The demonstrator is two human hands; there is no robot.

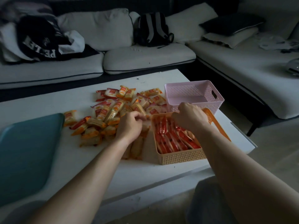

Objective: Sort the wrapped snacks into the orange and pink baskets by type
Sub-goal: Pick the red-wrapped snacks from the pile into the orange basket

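A loose pile of wrapped snacks (pixel 113 109), red-wrapped and orange-wrapped mixed, covers the middle of the white table (pixel 80 159). The orange basket (pixel 179 156) stands at the near right and holds several red-wrapped snacks (pixel 171 138). Behind it the pink basket (pixel 194 94) has nothing visible inside. My left hand (pixel 129 125) hovers at the pile's right edge with fingers curled, pinching at a snack. My right hand (pixel 189 117) is over the far end of the orange basket, fingers curled downward; what it holds is hidden.
A teal tray (pixel 27 152) lies on the table's left side. A white sofa (pixel 145 57) with clothes and a dark backpack (pixel 152 29) runs behind and to the right. The table's right edge is close behind the baskets.
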